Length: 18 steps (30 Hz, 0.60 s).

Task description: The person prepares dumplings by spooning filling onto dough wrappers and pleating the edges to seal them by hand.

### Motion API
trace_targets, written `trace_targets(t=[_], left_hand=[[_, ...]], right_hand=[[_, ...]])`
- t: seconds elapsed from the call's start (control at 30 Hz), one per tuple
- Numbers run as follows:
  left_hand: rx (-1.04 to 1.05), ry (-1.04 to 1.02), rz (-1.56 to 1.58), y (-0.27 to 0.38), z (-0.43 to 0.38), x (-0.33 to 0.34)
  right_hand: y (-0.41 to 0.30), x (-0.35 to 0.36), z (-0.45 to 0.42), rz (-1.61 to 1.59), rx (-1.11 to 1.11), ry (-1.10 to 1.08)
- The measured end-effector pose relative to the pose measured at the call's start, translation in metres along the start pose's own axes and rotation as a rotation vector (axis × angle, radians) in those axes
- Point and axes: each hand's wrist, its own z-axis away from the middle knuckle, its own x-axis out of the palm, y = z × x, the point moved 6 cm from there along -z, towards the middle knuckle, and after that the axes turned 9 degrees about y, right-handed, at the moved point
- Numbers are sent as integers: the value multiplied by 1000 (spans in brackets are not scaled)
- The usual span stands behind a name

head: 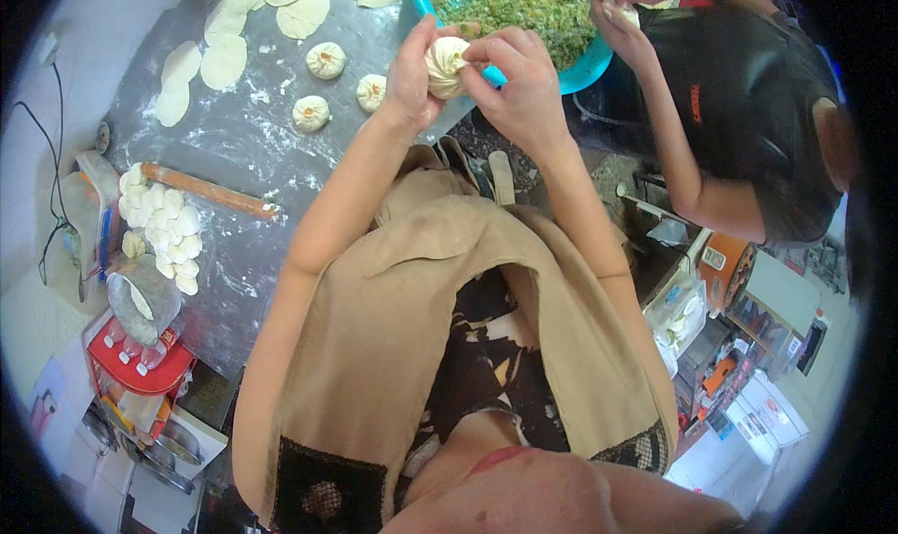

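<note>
A pleated, filled dough bun (446,67) rests in my left hand (412,78), whose fingers curl round its far side. My right hand (515,78) pinches the bun's pleated edge between thumb and fingers; a bit of green filling shows there. Just beyond both hands stands a turquoise basin (589,78) of chopped green filling (491,1), with a long utensil lying across its top. Left of my hands, several pleated buns, among them one near my wrist (371,92) and one farther off (325,60), sit on the floured grey table (245,134).
Flat dough rounds (224,63) overlap at the table's far left. A wooden rolling pin (210,190) lies beside a pile of small dough pieces (165,225). A metal bowl (144,299) stands at the table's left edge. At right, a co-worker's hands (624,29) hold dough beside the basin.
</note>
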Motion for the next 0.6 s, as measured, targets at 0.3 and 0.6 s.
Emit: trace_targets(t=[0.3, 0.6], left_hand=[[-57, 102, -270, 4, 22, 0], [-236, 54, -460, 9, 39, 2]], right_hand=[[-26, -16, 0, 83, -182, -9], [-44, -17, -4, 75, -291, -107]])
